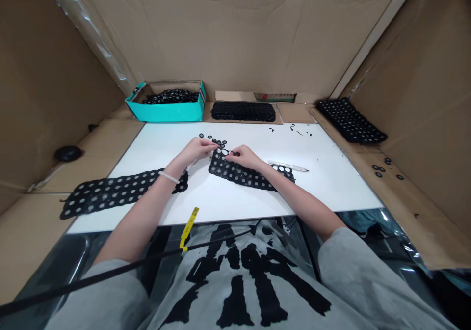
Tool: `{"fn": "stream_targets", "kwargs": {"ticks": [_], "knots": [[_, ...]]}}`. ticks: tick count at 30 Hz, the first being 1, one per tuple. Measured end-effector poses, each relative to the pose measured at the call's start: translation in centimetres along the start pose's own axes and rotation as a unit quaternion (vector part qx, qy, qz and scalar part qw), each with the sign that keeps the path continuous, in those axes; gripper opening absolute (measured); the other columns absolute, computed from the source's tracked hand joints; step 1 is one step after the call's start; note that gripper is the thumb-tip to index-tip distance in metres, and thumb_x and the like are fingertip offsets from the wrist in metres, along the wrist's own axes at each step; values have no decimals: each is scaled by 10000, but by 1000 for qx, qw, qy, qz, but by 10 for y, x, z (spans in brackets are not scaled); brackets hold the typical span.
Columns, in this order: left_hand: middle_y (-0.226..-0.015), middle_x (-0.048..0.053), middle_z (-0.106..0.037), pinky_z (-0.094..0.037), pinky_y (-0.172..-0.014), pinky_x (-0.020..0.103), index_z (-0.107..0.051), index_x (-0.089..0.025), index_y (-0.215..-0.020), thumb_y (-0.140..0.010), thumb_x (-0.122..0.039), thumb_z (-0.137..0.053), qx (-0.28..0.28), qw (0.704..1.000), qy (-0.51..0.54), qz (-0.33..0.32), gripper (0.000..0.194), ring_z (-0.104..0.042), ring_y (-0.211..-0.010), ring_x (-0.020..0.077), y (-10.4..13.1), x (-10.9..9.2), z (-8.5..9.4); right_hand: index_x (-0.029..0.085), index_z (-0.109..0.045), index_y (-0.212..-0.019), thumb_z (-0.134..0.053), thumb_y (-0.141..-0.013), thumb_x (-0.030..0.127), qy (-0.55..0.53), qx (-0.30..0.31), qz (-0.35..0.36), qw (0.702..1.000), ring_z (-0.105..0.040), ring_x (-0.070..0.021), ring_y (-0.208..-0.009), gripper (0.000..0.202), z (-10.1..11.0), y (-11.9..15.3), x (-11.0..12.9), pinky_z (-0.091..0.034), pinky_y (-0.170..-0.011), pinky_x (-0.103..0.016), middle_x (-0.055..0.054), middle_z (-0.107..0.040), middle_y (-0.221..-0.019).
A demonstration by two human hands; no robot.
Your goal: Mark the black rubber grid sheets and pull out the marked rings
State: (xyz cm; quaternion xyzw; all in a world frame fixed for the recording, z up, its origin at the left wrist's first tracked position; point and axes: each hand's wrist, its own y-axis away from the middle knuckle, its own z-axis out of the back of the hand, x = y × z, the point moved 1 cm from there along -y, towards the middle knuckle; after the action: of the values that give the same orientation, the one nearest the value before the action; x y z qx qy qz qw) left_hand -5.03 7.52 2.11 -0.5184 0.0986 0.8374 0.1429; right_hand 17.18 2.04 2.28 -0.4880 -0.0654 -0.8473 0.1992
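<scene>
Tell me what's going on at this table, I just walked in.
A person's left hand and right hand are pinching the far-left end of a black sheet with round holes. Small black rings lie just beyond the hands. A similar sheet lies to the left, partly hidden by the left forearm; a white pen-like tool lies on the right.

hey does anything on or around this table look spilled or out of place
Yes: black scraps lie scattered like litter on the table, far side, right of centre. Some loose rings also sit apart on the right-hand cardboard.
</scene>
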Motion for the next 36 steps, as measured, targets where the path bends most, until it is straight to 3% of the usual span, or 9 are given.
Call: {"fn": "stream_targets", "kwargs": {"ticks": [6,9,12,16,21,27,32,34,36], "knots": [[-1160,125,-690,-440,-895,419,-775,-221,-1104,-890,-475,-560,-221,949,-223,-38,396,-562,-1050,304,-4,6,16,146,-599,-638,-606,-752,526,-11,-10,-31,999,-392,-105,-602,396,3,0,-3,-285,-627,-265,32,-464,-569],[-1229,122,-665,-413,-959,456,-722,-254,-1221,-882,-476,-581,-161,945,-271,-83,429,-525,-1122,322,1,-4,9,137,-660,-727,-605,-748,510,-26,-19,-28,999,-436,-118,-629,377,2,-2,-6,-308,-642,-261,15,-547,-627],[-962,87,-744,-461,-839,358,-787,-201,-1017,-749,-523,-705,-10,971,-209,-113,427,-606,-906,256,5,-13,-4,133,-692,-807,-605,-751,491,-51,-27,0,998,-469,-130,-668,373,0,-4,-9,-339,-665,-260,-4,-617,-705],[-807,59,-756,-450,-681,304,-797,-181,-829,-642,-523,-762,43,987,-131,-88,392,-608,-718,205,6,-12,-11,136,-671,-758,-600,-765,498,-51,-20,13,998,-440,-123,-648,369,1,-3,-8,-335,-654,-259,7,-576,-654],[-759,62,-753,-416,-625,302,-793,-156,-823,-734,-519,-673,-43,997,-49,-46,392,-596,-649,192,2,-4,-12,150,-611,-671,-592,-758,508,-30,-37,-24,999,-402,-110,-602,369,0,-5,-9,-306,-622,-260,30,-493,-579],[-872,89,-773,-449,-812,344,-792,-170,-802,-859,-408,-558,-166,967,-165,-98,338,-658,-827,250,-5,-10,-23,157,-583,-651,-584,-753,484,-24,-96,-40,994,-418,-113,-608,342,0,-9,-12,-303,-629,-262,32,-492,-570],[-1143,149,-706,-401,-947,460,-760,-185,-1129,-942,-424,-481,-252,935,-250,-20,413,-565,-1087,338,-2,-8,-5,153,-604,-656,-612,-735,474,-15,-85,-68,994,-426,-118,-604,331,2,-7,-11,-306,-627,-265,25,-501,-571],[-1266,157,-642,-385,-961,506,-703,-228,-1251,-924,-470,-523,-242,928,-284,-18,445,-491,-1184,376,2,-8,-1,153,-613,-670,-616,-735,489,-18,-87,-74,993,-443,-123,-620,342,1,-7,-11,-319,-639,-265,19,-525,-596],[-1211,129,-673,-404,-958,472,-731,-247,-1188,-865,-506,-611,-150,947,-276,-66,431,-523,-1153,352,4,-11,-6,152,-618,-679,-603,-747,504,-22,-96,-63,993,-455,-128,-644,359,1,-8,-10,-325,-653,-264,15,-536,-614]]}}
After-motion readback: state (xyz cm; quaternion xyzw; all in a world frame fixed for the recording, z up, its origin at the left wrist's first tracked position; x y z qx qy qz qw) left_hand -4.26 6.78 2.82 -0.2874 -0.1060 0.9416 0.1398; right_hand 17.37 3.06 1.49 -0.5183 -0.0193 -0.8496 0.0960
